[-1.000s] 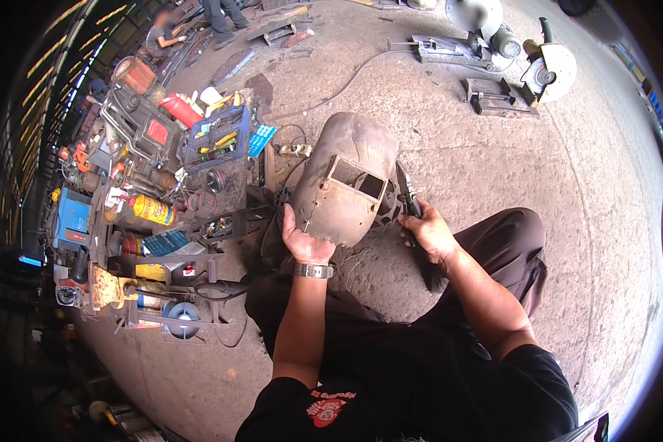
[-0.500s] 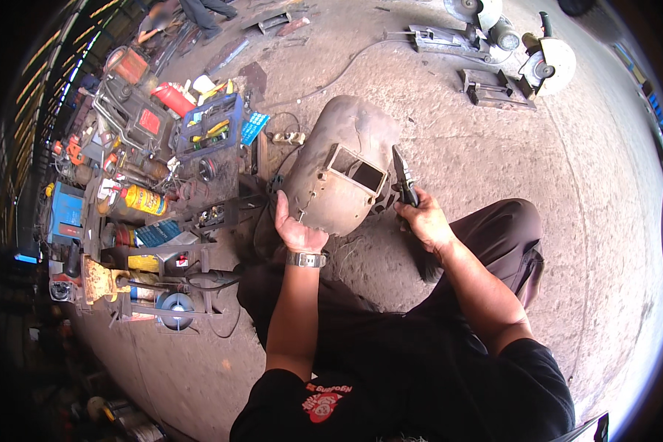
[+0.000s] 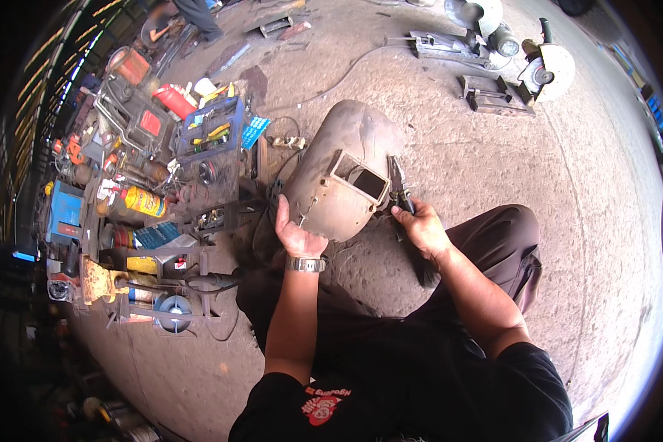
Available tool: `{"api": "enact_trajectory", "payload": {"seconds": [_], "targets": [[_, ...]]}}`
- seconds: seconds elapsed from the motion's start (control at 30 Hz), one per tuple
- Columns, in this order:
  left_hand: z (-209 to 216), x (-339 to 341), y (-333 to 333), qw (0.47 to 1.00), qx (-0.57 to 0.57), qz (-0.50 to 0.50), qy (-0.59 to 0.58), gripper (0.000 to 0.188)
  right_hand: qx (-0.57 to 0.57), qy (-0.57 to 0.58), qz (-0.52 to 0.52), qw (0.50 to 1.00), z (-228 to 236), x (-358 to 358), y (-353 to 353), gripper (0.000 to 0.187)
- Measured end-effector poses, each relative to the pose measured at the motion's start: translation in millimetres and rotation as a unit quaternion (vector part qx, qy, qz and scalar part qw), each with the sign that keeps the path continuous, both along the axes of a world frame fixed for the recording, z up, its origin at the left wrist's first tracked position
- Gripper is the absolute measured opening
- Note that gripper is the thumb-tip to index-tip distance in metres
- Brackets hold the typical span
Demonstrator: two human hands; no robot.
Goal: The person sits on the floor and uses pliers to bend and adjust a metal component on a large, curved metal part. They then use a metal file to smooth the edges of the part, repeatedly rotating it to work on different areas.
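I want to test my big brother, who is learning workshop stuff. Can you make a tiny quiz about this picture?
1. True or false: the left hand grips the lower edge of the welding mask.
2. What does the right hand hold? A) a dark welding tool B) a yellow spray can C) a saw blade
3. Fill in: on the left wrist sits a ____.

Key
1. True.
2. A. The dark welding tool lies beside the mask; the yellow spray can sits among the clutter to the left.
3. A wristwatch.
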State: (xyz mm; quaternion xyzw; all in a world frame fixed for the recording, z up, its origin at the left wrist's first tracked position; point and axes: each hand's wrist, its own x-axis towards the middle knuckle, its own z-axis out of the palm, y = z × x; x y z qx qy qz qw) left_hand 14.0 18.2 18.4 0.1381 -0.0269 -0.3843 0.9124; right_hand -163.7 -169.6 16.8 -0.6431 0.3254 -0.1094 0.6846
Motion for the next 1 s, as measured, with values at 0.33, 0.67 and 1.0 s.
{"api": "enact_trajectory", "payload": {"seconds": [0.33,0.67,1.0], "targets": [[11.5,-17.7,-11.8,0.994,0.093,-0.013,-0.063,0.051,-0.428,0.058,0.033,0.901,1.5,0.1,0.9,0.027],[-0.3,-27.8,-17.4,0.985,0.167,-0.003,-0.041,0.028,-0.448,0.017,0.035,0.893,2.5,2.4,18.3,0.031],[-8.7,-34.5,-20.5,0.99,0.141,-0.006,0.005,0.036,-0.516,0.003,0.073,0.853,8.8,3.5,36.9,0.076]]}}
